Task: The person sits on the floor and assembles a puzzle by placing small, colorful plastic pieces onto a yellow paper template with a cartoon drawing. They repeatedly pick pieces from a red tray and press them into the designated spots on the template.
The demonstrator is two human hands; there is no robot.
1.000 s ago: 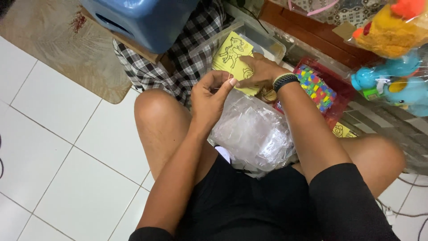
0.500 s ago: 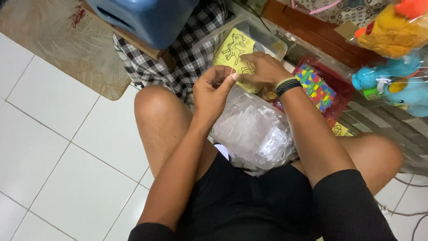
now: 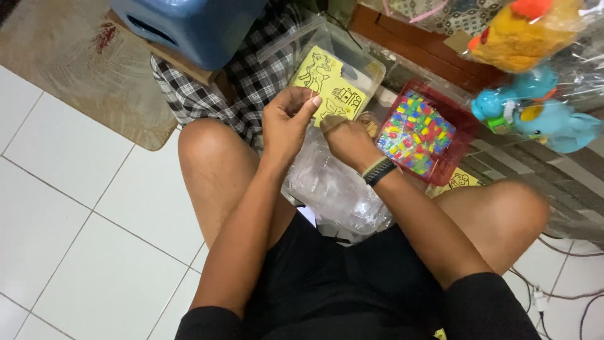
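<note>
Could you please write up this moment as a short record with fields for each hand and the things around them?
left hand: raised, fingers pinched together; what they hold is too small to tell
right hand: closed, over the clear plastic bags on the lap
yellow sheet: line drawings, in a clear box
red tray: holds colourful small pieces

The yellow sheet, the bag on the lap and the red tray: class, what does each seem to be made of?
Yellow sheet: likely paper or thin card, matte, flat, with line drawings.
Bag: thin clear plastic film, crinkled and glossy.
Red tray: probably rigid plastic, translucent, shiny, holding small coloured pieces.
</note>
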